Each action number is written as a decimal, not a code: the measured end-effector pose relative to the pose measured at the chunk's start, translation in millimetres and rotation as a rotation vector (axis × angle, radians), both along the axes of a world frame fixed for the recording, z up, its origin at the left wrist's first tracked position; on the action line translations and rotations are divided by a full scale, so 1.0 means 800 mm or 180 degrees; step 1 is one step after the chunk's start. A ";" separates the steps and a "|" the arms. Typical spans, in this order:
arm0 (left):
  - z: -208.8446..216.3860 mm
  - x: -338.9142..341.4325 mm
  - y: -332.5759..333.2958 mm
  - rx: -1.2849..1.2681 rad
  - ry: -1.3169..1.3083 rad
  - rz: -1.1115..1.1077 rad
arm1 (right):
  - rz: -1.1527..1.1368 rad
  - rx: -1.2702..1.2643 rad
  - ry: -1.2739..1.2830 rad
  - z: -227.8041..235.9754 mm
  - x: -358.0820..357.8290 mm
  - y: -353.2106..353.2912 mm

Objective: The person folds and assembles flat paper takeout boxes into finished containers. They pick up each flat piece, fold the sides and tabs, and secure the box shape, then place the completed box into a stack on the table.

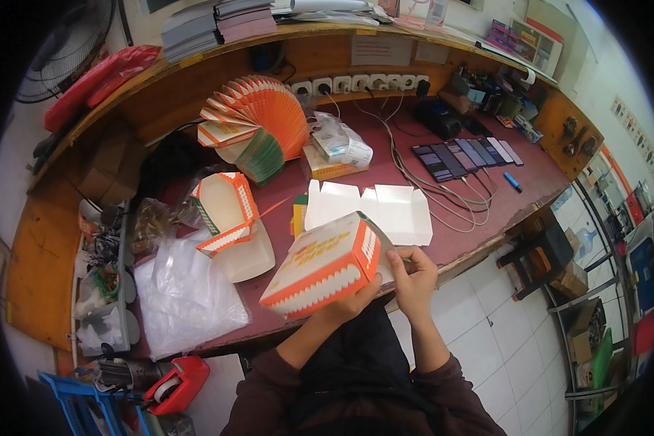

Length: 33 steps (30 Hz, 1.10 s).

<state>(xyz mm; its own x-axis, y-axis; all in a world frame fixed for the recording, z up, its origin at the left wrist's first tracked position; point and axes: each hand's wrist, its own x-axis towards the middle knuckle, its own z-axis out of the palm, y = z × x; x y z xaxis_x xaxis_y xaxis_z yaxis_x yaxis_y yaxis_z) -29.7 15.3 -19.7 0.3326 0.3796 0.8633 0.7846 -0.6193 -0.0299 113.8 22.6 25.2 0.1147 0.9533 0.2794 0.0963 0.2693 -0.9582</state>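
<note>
Just below the middle of the head view, above your lap, you have an orange-and-white carton box point(325, 267) in both hands, tilted so its long printed face looks up at you. Your left hand point(352, 304) sits under the box at its 5 o'clock corner, fingers curled up against the underside in a supporting grip; most of that hand is hidden by the box, so how tightly it closes is hard to judge. Your right hand point(413, 280) is at the box's 3 o'clock end, fingers bent and pinched on the end flap beside the white inner panel. At 12 o'clock from the box, a flat unfolded white carton blank point(370, 207) lies on the dark red worktop point(487, 185). At 10 o'clock, an opened orange-and-white carton point(225, 207) stands half formed over a white tray-like piece, and farther up in the same direction a fanned stack of flat orange cartons point(258, 120) arches against the wooden back wall. At 9 o'clock from the box, clear plastic bags point(185, 294) spread over the worktop's near edge. At 7 o'clock, low in the frame, a red tape dispenser point(178, 385) rests. At 2 o'clock, well apart, a row of dark phones point(465, 156) lies with cables running toward the sockets.
</note>
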 end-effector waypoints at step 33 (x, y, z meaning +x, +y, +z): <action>0.015 -0.007 -0.044 -0.2364 -0.1402 -0.0845 | 0.0060 0.1418 -0.2196 0.032 0.016 -0.030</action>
<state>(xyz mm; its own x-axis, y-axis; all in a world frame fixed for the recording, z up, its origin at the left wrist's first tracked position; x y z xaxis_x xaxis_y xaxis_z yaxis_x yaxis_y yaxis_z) -35.3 -20.2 -7.7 0.1859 0.8480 0.4964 0.4589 -0.5216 0.7193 126.7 -1.3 50.4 -0.2363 0.7363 0.6341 0.6163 0.6180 -0.4881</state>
